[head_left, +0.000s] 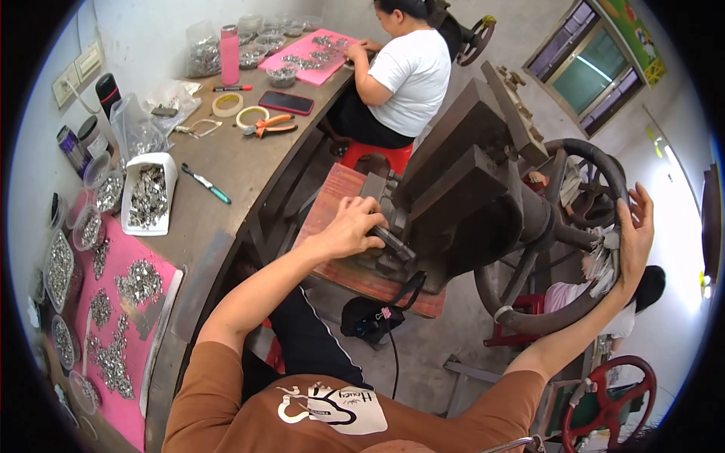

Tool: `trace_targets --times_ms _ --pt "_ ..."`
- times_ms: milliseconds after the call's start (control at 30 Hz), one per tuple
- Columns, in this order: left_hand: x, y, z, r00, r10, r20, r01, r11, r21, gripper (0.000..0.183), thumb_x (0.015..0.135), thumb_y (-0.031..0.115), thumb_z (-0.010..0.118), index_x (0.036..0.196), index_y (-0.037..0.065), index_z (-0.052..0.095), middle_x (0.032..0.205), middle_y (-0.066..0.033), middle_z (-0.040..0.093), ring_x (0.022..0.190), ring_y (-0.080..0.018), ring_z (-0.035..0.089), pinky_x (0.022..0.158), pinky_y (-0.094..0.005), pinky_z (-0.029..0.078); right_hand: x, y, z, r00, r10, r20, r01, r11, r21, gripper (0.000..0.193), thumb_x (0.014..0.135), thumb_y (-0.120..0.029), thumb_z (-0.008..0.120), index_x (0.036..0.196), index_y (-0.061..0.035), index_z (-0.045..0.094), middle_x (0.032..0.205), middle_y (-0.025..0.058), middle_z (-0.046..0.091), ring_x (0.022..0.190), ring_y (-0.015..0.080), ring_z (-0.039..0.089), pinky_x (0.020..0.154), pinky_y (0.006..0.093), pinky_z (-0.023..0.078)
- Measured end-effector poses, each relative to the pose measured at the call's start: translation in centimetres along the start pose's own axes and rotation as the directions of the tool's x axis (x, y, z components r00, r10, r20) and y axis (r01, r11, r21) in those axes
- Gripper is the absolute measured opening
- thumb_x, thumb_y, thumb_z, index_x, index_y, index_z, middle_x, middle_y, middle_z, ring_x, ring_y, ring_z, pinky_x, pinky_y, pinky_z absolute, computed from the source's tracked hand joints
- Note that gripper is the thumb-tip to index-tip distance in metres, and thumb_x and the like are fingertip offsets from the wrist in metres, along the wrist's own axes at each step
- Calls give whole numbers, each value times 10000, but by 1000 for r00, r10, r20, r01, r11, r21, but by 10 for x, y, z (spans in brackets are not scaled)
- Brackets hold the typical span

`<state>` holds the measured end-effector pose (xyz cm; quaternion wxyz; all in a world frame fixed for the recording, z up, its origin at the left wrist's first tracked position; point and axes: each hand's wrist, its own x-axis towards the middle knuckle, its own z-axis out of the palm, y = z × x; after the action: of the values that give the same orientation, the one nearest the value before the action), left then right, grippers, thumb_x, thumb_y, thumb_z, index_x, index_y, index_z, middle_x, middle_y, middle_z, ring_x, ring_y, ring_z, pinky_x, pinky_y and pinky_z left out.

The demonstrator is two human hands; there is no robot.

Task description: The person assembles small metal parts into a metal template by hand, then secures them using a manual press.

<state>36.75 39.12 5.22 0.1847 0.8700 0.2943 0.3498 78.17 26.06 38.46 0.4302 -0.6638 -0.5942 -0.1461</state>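
My left hand (349,229) is closed around a dark metal bar (394,244) at the bed of a heavy hand press (461,204). The fingers curl over the bar's near end, and its far end points toward the press body. My right hand (637,238) rests against the outer rim of the press's large dark handwheel (504,317), fingers stretched and apart. White wrapping (604,260) is tied around the rim beside that palm. Under the press bed lies a reddish wooden board (332,198). The work spot beneath the press is hidden by the machine.
At left, a workbench (219,162) carries a white tray of small metal parts (149,198), a pink mat (113,249), tubs, pliers (270,127), tape rolls and a phone (286,103). A co-worker (408,83) sits ahead; another person sits at right beyond the wheel, near a red handwheel (608,404).
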Motion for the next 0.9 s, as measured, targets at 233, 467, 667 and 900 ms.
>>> trace_targets --times_ms 233,467,667,900 --pt "-51 22 6 975 -4 -221 43 984 171 311 814 156 775 1085 74 646 1005 -79 568 1020 -285 561 988 -430 385 -136 -84 92 829 -557 51 549 828 113 333 832 -28 724 1162 0 690 1148 166 690 1044 319 670 967 415 508" --pt "-163 67 -62 851 -161 -499 328 907 266 289 824 145 757 1074 47 648 1006 -96 615 966 -298 598 900 -415 452 -266 -152 287 603 -581 547 142 753 643 608 846 -85 789 1375 41 518 1210 214 593 1007 347 639 890 405 532" --pt "-285 130 -92 591 -355 -724 703 667 247 305 808 134 782 1078 45 671 1024 -100 639 958 -306 613 852 -415 452 -316 -255 322 344 -863 370 71 417 906 379 896 119 611 1266 42 598 1042 208 632 894 375 652 804 405 531" --pt "-386 186 -99 342 -440 -830 906 388 168 339 801 132 784 1097 39 648 1051 -111 620 978 -320 590 867 -426 448 -404 -343 335 159 -966 205 -48 200 979 377 908 86 617 1280 34 595 1027 217 624 878 379 644 780 395 522"
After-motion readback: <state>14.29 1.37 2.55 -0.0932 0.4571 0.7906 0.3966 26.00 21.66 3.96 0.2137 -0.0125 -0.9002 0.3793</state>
